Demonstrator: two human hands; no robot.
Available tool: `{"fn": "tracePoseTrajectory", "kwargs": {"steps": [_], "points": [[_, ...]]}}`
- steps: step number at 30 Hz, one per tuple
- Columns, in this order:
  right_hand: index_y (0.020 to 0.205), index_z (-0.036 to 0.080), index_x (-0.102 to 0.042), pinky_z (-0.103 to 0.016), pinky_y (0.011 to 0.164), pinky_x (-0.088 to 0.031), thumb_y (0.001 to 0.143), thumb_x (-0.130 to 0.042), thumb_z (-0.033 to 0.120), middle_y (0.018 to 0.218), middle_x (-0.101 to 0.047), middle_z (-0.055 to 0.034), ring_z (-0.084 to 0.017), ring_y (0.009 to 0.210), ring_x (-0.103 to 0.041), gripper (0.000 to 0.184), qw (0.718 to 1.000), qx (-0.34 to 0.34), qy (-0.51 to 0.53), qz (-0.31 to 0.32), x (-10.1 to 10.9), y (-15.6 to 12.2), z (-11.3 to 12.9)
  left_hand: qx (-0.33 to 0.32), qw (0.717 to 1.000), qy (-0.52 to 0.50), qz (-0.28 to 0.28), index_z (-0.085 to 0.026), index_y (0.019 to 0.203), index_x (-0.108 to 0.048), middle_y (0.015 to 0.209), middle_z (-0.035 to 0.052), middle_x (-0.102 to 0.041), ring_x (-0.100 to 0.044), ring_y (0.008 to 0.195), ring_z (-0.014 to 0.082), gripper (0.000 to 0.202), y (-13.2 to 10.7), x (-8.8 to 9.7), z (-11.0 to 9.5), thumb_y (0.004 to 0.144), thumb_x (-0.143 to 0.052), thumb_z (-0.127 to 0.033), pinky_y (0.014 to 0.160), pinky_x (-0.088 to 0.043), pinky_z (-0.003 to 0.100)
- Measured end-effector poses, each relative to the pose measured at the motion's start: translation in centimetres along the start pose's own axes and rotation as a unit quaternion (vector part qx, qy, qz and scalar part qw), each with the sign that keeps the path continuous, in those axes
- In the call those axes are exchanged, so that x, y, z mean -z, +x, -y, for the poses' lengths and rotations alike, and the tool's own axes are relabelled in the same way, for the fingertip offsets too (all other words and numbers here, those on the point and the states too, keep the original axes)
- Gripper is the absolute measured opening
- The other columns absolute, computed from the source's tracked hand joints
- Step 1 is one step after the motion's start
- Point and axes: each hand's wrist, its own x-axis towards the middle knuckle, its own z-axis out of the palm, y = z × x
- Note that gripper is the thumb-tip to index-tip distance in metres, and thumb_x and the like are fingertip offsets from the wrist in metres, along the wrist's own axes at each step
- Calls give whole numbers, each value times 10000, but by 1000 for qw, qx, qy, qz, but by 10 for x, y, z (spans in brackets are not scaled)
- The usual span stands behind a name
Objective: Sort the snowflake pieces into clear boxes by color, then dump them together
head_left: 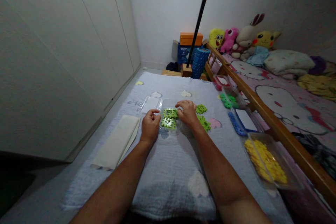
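A clear plastic box (170, 128) lies open in front of me on the cloth. Inside it are green interlocking plastic pieces (168, 123), flat with notched edges. My left hand (151, 125) is closed at the box's left wall, thumb and forefinger pinched on its rim. Over the right side of the box, my right hand (188, 112) has its fingers curled down beside the upper green piece (170, 113); what lies between its fingertips is hidden. More loose green pieces (203, 123) lie just right of that hand, partly covered by the wrist.
A clear lid with a white label (151, 105) lies left of the box, near a folded beige cloth (117, 142). Along the right edge stand boxes of yellow pieces (265, 161), blue pieces (237, 124), green pieces (229, 100) and red ones (218, 82), beside a wooden bed rail (252, 102).
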Motion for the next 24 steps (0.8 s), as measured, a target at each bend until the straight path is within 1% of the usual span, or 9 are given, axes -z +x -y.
{"fn": "tracePoseTrajectory", "kwargs": {"steps": [2, 6, 9, 12, 14, 16, 21, 24], "points": [[1045, 238, -777, -446, 1093, -312, 853, -535, 118, 1244, -733, -75, -277, 1237, -526, 331, 999, -29, -15, -19, 9, 4, -12, 1, 1000, 2, 0, -191, 932, -642, 549, -89, -392, -388, 514, 122, 286, 0, 0, 0, 753, -621, -414, 533, -285, 242], [1079, 241, -780, -443, 1032, -386, 869, -513, 154, 1261, -721, -89, -302, 1209, -551, 350, 988, -133, -59, -51, 30, 8, -48, -1, 1000, 2, 1, -194, 928, -640, 547, -91, -376, -386, 512, 123, 286, 1, 0, 0, 754, -617, -421, 532, -280, 243], [1120, 240, -778, -468, 1010, -412, 873, -544, 187, 1262, -729, -110, -335, 1209, -566, 344, 973, -199, -106, -41, 40, 7, -75, -4, 1000, 2, 3, -193, 941, -642, 552, -90, -386, -381, 508, 120, 285, 0, 0, 1, 766, -619, -418, 528, -284, 243], [1244, 220, -734, -505, 1004, -423, 887, -595, 263, 1277, -723, -149, -367, 1218, -576, 386, 959, -245, -141, -12, 41, 3, -94, -9, 1000, 7, 5, -189, 942, -646, 553, -90, -388, -380, 506, 119, 275, -1, 0, 0, 774, -620, -405, 524, -288, 243], [1324, 210, -683, -512, 995, -432, 889, -626, 329, 1299, -708, -170, -375, 1222, -582, 454, 953, -263, -150, 5, 38, 0, -102, -11, 1000, 10, 5, -186, 943, -647, 550, -91, -384, -377, 507, 119, 275, -2, -1, -1, 776, -619, -403, 525, -291, 244], [1339, 212, -663, -505, 989, -439, 891, -638, 363, 1304, -700, -172, -368, 1224, -589, 474, 950, -271, -152, 11, 34, -1, -107, -11, 1000, 11, 5, -184, 947, -647, 551, -91, -382, -375, 509, 120, 281, -2, -1, -2, 775, -620, -405, 528, -293, 244], [1213, 234, -710, -480, 979, -452, 877, -660, 348, 1280, -698, -146, -345, 1211, -602, 359, 951, -277, -141, 1, 29, -4, -115, -8, 1000, 7, 4, -188, 951, -647, 556, -91, -379, -377, 511, 120, 284, -2, -1, 0, 768, -622, -404, 528, -289, 244], [1208, 237, -704, -463, 975, -462, 849, -681, 332, 1252, -706, -131, -326, 1191, -615, 371, 952, -282, -116, -20, 29, -4, -117, -10, 1000, 7, 5, -190, 954, -649, 560, -89, -382, -382, 517, 122, 287, -1, -2, 2, 769, -623, -408, 531, -286, 245]]}}
